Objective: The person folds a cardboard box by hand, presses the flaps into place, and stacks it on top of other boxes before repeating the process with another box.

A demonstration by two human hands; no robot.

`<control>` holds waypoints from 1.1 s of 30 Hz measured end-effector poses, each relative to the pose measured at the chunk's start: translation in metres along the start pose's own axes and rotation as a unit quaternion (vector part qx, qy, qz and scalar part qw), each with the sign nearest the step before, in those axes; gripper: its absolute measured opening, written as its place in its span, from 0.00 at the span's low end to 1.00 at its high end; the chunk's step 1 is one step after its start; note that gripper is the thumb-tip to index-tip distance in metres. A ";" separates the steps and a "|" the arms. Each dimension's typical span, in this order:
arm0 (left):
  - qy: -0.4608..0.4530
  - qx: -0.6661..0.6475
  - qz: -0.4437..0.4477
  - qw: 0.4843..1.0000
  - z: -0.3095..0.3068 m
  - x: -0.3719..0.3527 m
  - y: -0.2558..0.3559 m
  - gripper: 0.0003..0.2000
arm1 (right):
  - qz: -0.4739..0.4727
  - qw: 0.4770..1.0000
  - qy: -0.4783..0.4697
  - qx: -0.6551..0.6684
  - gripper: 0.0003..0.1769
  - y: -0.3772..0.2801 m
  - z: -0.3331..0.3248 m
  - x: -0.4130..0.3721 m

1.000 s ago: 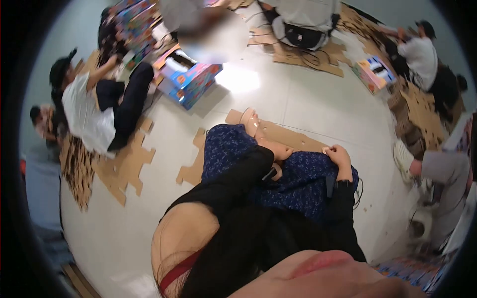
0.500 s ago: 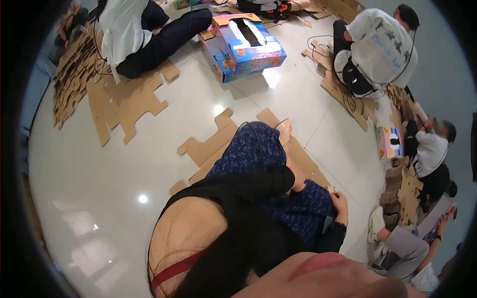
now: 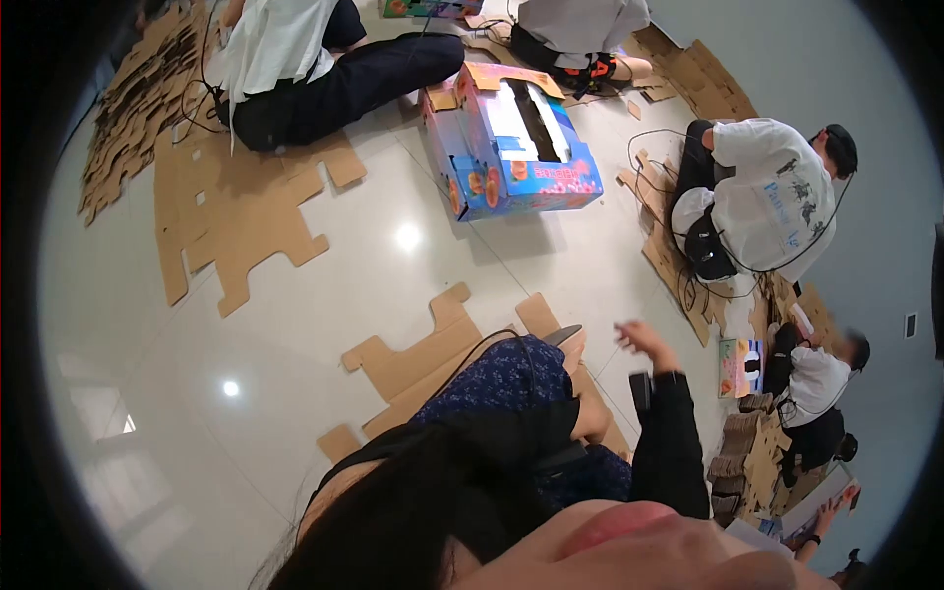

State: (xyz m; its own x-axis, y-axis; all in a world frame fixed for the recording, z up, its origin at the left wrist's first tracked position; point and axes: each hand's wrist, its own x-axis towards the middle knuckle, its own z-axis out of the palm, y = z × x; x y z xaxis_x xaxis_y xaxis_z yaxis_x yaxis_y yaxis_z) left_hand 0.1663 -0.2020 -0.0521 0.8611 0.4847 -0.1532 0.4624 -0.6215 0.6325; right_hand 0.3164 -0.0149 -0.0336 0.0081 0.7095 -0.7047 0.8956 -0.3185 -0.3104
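My right hand (image 3: pixel 644 339) is raised over the tiled floor to the right of my knees, its fingers partly stretched and holding nothing visible. A dark band sits on that wrist. My left arm lies across my lap in a black sleeve (image 3: pixel 526 425). At its end, skin that may be my left hand (image 3: pixel 592 423) shows beside my lower leg; its fingers cannot be made out. Under and beside my blue patterned clothing (image 3: pixel 492 379) lies a flat cut cardboard sheet (image 3: pixel 418 364). In front stands a blue and pink printed carton (image 3: pixel 492 172) with a slot on top.
Another flat cardboard sheet (image 3: pixel 236 211) lies at the left, near a seated person (image 3: pixel 275 59). Stacked cardboard (image 3: pixel 133 103) lies farther left. At the right sit people among cardboard, one in a white shirt (image 3: pixel 772 192), with a small printed box (image 3: pixel 739 369) nearby. Cables trail around them.
My right hand has lifted off my knee and reached forward over the floor. The view has shifted, so the carton and cardboard appear lower. My left arm stays across my lap.
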 end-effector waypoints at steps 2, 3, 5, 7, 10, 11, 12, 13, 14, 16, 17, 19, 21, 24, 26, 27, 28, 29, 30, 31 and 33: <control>0.002 -0.015 0.008 1.000 0.000 0.007 -0.009 0.19 | -0.028 0.999 0.029 -0.029 0.28 -0.052 -0.009 0.046; -0.007 -0.031 0.016 0.999 -0.004 0.007 -0.009 0.19 | -0.067 0.997 0.049 -0.010 0.31 -0.084 -0.008 0.051; -0.023 -0.057 0.034 0.998 -0.016 0.004 -0.006 0.20 | -0.062 0.988 0.006 0.142 0.36 -0.155 -0.004 0.046; -0.034 -0.081 0.043 0.995 -0.024 -0.004 -0.008 0.20 | -0.098 0.952 -0.012 0.291 0.52 -0.204 0.007 0.050; -0.045 -0.121 0.039 0.991 -0.025 -0.006 -0.015 0.21 | -0.062 0.900 -0.095 0.420 0.64 -0.251 0.030 0.079; -0.049 -0.131 0.040 0.989 -0.026 -0.006 -0.017 0.21 | -0.016 0.885 -0.054 0.462 0.61 -0.266 0.042 0.093; -0.054 -0.141 0.036 0.988 -0.026 -0.005 -0.018 0.21 | -0.021 0.868 -0.105 0.484 0.57 -0.273 0.043 0.107; -0.056 -0.151 0.036 0.986 -0.026 -0.004 -0.019 0.21 | -0.028 0.849 -0.156 0.504 0.54 -0.279 0.043 0.120; -0.062 -0.161 0.033 0.984 -0.026 -0.004 -0.020 0.21 | -0.080 0.828 -0.124 0.540 0.47 -0.285 0.048 0.142; -0.074 -0.181 0.030 0.980 -0.026 -0.003 -0.021 0.22 | -0.135 0.802 -0.069 0.578 0.40 -0.282 0.058 0.155; -0.080 -0.188 0.030 0.978 -0.026 -0.003 -0.022 0.22 | -0.137 0.800 -0.047 0.582 0.39 -0.278 0.056 0.147; -0.100 -0.206 0.022 0.973 -0.028 -0.002 -0.027 0.22 | -0.131 0.769 0.005 0.625 0.35 -0.263 0.042 0.124; -0.124 -0.220 0.009 0.967 -0.029 0.000 -0.030 0.23 | -0.110 0.720 0.035 0.685 0.32 -0.228 0.031 0.101; -0.152 -0.236 -0.007 0.960 -0.027 0.004 -0.031 0.23 | -0.062 0.697 0.010 0.715 0.32 -0.134 0.006 0.088; -0.170 -0.235 -0.016 0.957 -0.026 0.010 -0.027 0.24 | -0.090 0.658 0.004 0.748 0.31 -0.070 -0.007 0.045; -0.181 -0.229 -0.012 0.956 -0.028 0.015 -0.025 0.24 | -0.092 0.655 0.032 0.749 0.28 -0.040 -0.014 0.013; -0.189 -0.221 -0.011 0.957 -0.030 0.018 -0.022 0.24 | -0.100 0.655 0.068 0.746 0.28 -0.025 -0.016 -0.030; -0.202 -0.197 0.001 0.959 -0.034 0.018 -0.019 0.26 | -0.089 0.663 0.127 0.732 0.26 0.005 -0.016 -0.055; -0.215 -0.174 0.013 0.961 -0.038 0.018 -0.017 0.28 | -0.070 0.670 0.173 0.718 0.24 0.039 -0.015 -0.074; -0.225 -0.144 0.016 0.964 -0.039 0.020 -0.016 0.28 | -0.031 0.683 0.230 0.692 0.24 0.069 -0.011 -0.101; -0.217 -0.121 0.004 0.969 -0.034 0.024 -0.017 0.26 | -0.004 0.670 0.327 0.666 0.29 0.104 0.004 -0.164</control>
State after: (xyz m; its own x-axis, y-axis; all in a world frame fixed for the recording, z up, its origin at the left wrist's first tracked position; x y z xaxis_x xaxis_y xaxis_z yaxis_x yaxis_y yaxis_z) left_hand 0.1721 -0.1592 -0.0410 0.8966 0.1429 -0.4191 0.4371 -0.4360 0.7866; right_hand 0.4060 -0.1671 0.0475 0.5894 0.6997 -0.4037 -0.2923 -0.2812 -0.9141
